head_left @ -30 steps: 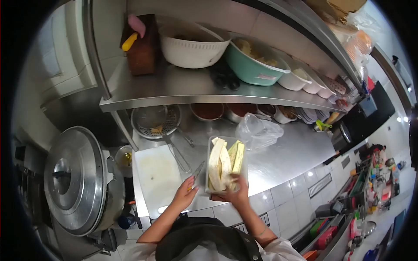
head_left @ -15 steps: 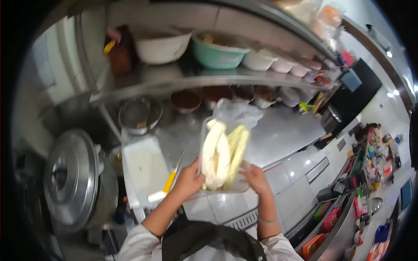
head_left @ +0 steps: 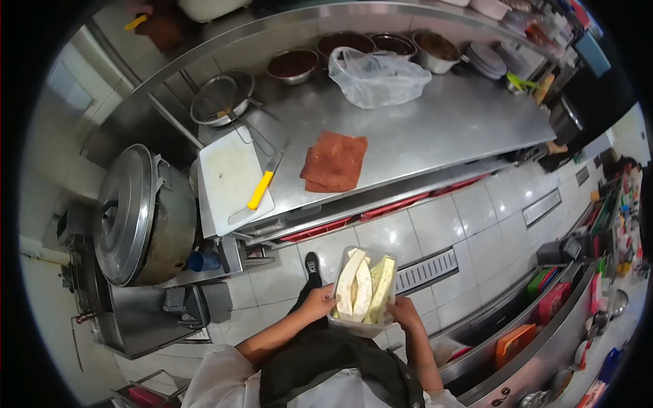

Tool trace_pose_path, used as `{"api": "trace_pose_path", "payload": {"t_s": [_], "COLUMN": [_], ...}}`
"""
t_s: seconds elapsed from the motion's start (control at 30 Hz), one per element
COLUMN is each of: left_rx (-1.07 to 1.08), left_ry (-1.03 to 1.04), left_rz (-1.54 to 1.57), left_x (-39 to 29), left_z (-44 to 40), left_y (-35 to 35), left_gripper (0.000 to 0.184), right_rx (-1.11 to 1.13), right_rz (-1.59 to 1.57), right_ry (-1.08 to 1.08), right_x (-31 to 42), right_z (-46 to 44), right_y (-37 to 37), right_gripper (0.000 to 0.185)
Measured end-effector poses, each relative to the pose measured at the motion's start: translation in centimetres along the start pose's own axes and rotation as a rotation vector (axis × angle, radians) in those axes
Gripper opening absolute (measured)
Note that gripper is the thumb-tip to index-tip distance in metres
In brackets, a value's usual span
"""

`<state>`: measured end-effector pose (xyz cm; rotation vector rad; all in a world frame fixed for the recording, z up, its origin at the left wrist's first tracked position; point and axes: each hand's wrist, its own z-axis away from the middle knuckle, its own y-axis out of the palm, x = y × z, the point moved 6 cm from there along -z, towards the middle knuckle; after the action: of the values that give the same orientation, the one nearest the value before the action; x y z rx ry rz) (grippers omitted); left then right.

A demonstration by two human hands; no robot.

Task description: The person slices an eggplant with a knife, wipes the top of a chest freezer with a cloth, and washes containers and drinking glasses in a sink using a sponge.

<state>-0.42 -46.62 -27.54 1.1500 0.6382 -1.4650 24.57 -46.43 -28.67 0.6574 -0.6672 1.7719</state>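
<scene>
In front of my body is a clear plastic container (head_left: 360,329), carried above the floor with its open top facing me. Inside lie several long, pale yellow-white vegetable pieces (head_left: 349,282) that look like peeled eggplant. My left hand (head_left: 317,303) is closed on the container's left side, and my right hand (head_left: 406,313) grips the right side. Farther off on the steel table (head_left: 435,129) lie a folded reddish-brown cloth (head_left: 335,162), a white cutting board (head_left: 231,175) and a yellow-handled knife (head_left: 261,189), resting partly on the board.
A big lidded pot (head_left: 129,214) stands left of the table. At the table's back are a plastic bag (head_left: 377,78), bowls of dark red food (head_left: 292,66) and strainers (head_left: 216,100). A steel counter (head_left: 524,364) with bins runs along my right. A floor drain (head_left: 427,270) lies ahead.
I have moved back from the table, so the container is now over the floor, still in both hands. The cloth and the whole plastic bag have come into plain sight.
</scene>
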Motion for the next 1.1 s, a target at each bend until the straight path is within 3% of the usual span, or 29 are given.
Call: {"api": "trace_pose_path", "payload": {"t_s": [0.13,0.23,0.3,0.37,0.43,0.47,0.5,0.6,0.7,0.77,0.93,1.1], "left_rx": [-0.172,-0.292,-0.382,-0.387,-0.542,-0.585,-0.626,-0.621,-0.623,-0.549,-0.387,-0.255], "left_ry": [0.009,-0.024,0.113,0.177,0.325,0.163,0.003,0.017,0.207,0.143,-0.19,-0.239], "left_rz": [0.023,-0.026,-0.097,-0.18,-0.081,-0.185,-0.287,-0.169,-0.079,-0.136,-0.066,-0.131], "left_x": [8.0,9.4,8.3,6.5,6.7,7.2,7.1,9.8,9.6,12.2,19.2,19.0], "left_z": [-1.1,-3.4,-6.3,-9.6,-13.0,-14.2,-15.0,-16.5,-14.6,-12.8,-8.8,-8.9], "left_y": [-5.0,-10.5,-14.3,-17.5,-21.2,-23.0,-24.8,-29.2,-25.9,-23.1,-18.6,-17.9], "left_gripper": [0.053,0.058,0.058,0.057,0.042,0.036,0.031,0.023,0.05,0.063,0.053,0.045], "right_rx": [0.137,0.109,0.094,0.115,0.072,0.094,0.143,0.094,0.066,0.051,0.032,0.029], "right_rz": [0.197,0.245,0.29,0.291,0.314,0.25,0.36,0.327,0.309,0.291,0.25,0.219], "right_ry": [-0.068,-0.209,-0.373,-0.395,-0.448,-0.43,-0.208,-0.268,-0.256,-0.257,-0.263,-0.265], "right_x": [-0.4,1.5,3.0,4.9,8.9,9.9,9.6,11.3,10.5,9.6,8.3,8.2], "right_z": [-6.4,-13.7,-20.7,-27.8,-32.4,-35.1,-39.0,-44.7,-48.4,-50.0,-51.2,-50.8], "right_y": [3.5,6.6,8.6,11.1,12.6,13.6,14.8,17.2,18.9,19.8,20.9,21.2], "right_gripper": [0.028,0.03,0.029,0.027,0.025,0.024,0.032,0.034,0.035,0.036,0.038,0.04]}}
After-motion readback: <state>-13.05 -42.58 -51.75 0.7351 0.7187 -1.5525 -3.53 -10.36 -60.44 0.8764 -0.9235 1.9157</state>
